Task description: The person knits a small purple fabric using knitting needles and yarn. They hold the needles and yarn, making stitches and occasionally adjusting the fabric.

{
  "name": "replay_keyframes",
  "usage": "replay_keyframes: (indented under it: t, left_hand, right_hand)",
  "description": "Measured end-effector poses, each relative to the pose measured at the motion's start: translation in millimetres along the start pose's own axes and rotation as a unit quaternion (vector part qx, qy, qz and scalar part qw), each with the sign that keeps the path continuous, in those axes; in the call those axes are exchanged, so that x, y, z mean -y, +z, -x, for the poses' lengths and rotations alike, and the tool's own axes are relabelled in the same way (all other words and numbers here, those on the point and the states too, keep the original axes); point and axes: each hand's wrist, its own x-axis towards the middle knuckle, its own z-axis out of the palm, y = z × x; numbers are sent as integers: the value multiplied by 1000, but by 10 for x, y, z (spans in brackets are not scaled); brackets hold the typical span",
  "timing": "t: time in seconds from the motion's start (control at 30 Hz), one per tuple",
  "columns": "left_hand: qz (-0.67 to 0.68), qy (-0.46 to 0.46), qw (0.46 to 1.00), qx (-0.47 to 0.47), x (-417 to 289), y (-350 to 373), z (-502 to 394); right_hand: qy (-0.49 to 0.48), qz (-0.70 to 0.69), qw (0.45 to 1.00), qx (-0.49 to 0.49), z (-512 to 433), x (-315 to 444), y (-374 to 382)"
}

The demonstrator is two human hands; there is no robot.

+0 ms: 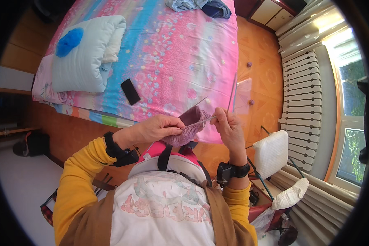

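Observation:
A mauve knitted piece [180, 139], curved into an open tube shape, is held in front of my waist. My left hand [152, 127] pinches its near edge between thumb and fingers. At the right end of the knitting, my right hand [230, 127] grips a thin knitting needle that passes along the edge stitches. Another long needle [232, 90] rises from the right fingers toward the bed. From the far side of the knitting sticks out the tip of a further needle [201, 101]. My fingers partly hide the stitches.
Ahead stands a bed with a pink and blue floral sheet [172, 61], bearing a black smartphone [130, 91], a folded white quilt [83, 64] and a blue bundle [69, 42]. Two small purple balls [251, 102] lie on the floor. At right are a padded chair [270, 153] and a radiator [301, 107].

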Motion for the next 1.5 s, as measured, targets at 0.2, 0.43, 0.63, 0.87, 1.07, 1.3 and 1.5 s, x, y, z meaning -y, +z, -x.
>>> replay_keyframes:
  t: [0.2, 0.43, 0.63, 0.87, 1.07, 1.3, 1.5]
  left_hand:
    - [8, 50, 997, -55, 16, 88, -99]
    - [174, 126, 973, -81, -124, 186, -186]
    - [20, 156, 978, -134, -206, 183, 29]
    - [-10, 212, 970, -122, -218, 313, 94]
    - [-24, 192, 978, -83, -198, 414, 68]
    - [87, 105, 970, -202, -167, 424, 42]
    - [212, 85, 954, -196, -263, 353, 107]
  right_hand:
    - [-28, 34, 996, 76, -14, -39, 218]
    - [-61, 34, 991, 114, 11, -3, 250]
    - [-46, -58, 997, 5, 56, 55, -134]
    - [-15, 44, 996, -80, -65, -276, -182]
    - [83, -57, 992, 82, -148, -324, -19]
    - [72, -157, 970, 170, -55, -405, 288]
    - [76, -124, 988, 47, -135, -430, -19]
